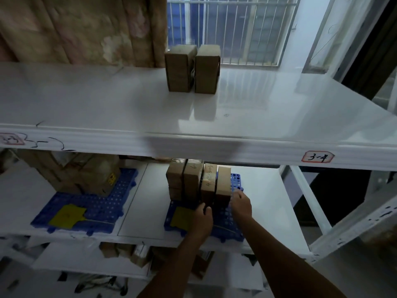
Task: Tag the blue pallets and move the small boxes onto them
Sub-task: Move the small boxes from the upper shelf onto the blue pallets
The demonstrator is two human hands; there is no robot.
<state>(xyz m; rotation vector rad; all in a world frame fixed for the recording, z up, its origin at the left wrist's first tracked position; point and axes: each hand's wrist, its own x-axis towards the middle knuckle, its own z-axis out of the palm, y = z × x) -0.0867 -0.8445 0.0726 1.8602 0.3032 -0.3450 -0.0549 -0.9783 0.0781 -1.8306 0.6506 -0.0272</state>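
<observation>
On the lower shelf a blue pallet (228, 226) carries a yellow tag (182, 218) and a row of several small brown boxes (194, 181) standing upright. My left hand (203, 219) presses its fingers against the lower front of the third box (208, 186). My right hand (241, 204) touches the right side of the rightmost box (223, 186), so the two boxes sit between my hands. Further left lies a second blue pallet (101, 208) with its own yellow tag (67, 216). Two more small boxes (193, 68) stand on the upper shelf.
Larger cardboard cartons (86, 177) are stacked on the back of the left pallet. The white upper shelf (107, 104) overhangs the lower one, with a label reading 3-4 (317, 159) on its front edge. A barred window (232, 29) and curtain are behind. More boxes lie below.
</observation>
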